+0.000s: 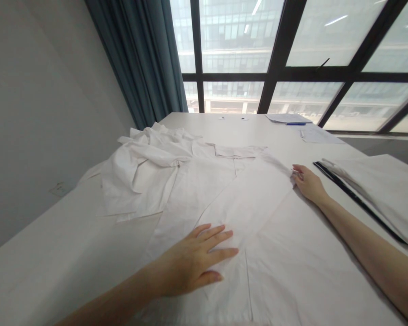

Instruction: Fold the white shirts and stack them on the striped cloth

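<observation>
Two bare hands work over a white garment (207, 181) that lies face up across the middle of the table (71, 244), its collar (236, 151) toward the far edge and its body running past the bottom of the view. The left hand (193, 258) rests on the cloth with its fingers spread and slightly bent, palm down, holding nothing between them. The right hand (308, 183) is at the garment's upper side nearer the table's right edge; its fingers are curled and appear to pinch the fabric there. Toward the left edge a sleeve (139, 172) lies heaped in loose creases.

The garment looks light and soft, thin enough to wrinkle under slight pressure, and it would probably slide easily on the smooth tabletop. It does not seem fragile; the likelier trouble is creasing or skewing. The collar and shoulder seams look a little firmer, so they should make the surest places to hold, while a flat palm suits the broad front.

Along the right edge lies a folded white cloth (377, 181); near the far right corner are papers (287, 117) and a blue pen (296, 124).
</observation>
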`<state>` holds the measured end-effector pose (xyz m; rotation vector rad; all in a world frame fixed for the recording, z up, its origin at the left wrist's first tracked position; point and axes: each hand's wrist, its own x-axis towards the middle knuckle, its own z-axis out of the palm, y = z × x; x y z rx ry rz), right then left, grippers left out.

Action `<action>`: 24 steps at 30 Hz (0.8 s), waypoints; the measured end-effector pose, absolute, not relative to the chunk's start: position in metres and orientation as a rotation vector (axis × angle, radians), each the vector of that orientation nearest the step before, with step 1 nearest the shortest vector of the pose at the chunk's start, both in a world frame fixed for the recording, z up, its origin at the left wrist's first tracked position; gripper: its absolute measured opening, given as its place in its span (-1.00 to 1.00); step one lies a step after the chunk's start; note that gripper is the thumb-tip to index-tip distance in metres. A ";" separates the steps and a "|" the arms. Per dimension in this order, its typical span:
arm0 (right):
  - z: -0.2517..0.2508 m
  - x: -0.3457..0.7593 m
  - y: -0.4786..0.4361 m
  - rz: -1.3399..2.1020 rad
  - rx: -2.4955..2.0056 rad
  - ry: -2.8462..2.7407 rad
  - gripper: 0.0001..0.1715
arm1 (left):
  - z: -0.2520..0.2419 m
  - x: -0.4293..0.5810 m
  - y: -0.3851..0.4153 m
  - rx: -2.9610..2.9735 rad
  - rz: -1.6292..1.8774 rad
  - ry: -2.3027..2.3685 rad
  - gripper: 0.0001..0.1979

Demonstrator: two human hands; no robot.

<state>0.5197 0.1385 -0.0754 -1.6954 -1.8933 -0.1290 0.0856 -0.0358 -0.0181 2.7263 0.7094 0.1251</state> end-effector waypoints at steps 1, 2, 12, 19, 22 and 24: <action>-0.075 0.521 0.139 -0.127 -1.710 -1.860 -0.48 | -0.018 0.086 -0.036 2.727 0.122 0.710 -0.45; -0.075 0.522 0.139 -0.122 -1.723 -1.834 -0.51 | -0.018 0.086 -0.036 2.727 0.122 0.711 -0.46; -0.067 0.519 0.137 -0.054 -1.806 -1.678 -0.69 | -0.019 0.086 -0.036 2.742 0.114 0.722 -0.44; -0.063 0.526 0.140 -0.032 -1.870 -1.587 -0.66 | -0.020 0.086 -0.035 2.754 0.108 0.716 -0.44; -0.063 0.524 0.141 -0.035 -1.856 -1.618 -0.68 | -0.021 0.086 -0.035 2.756 0.110 0.714 -0.44; -0.062 0.523 0.140 -0.046 -1.824 -1.652 -0.69 | -0.020 0.086 -0.035 2.756 0.109 0.715 -0.44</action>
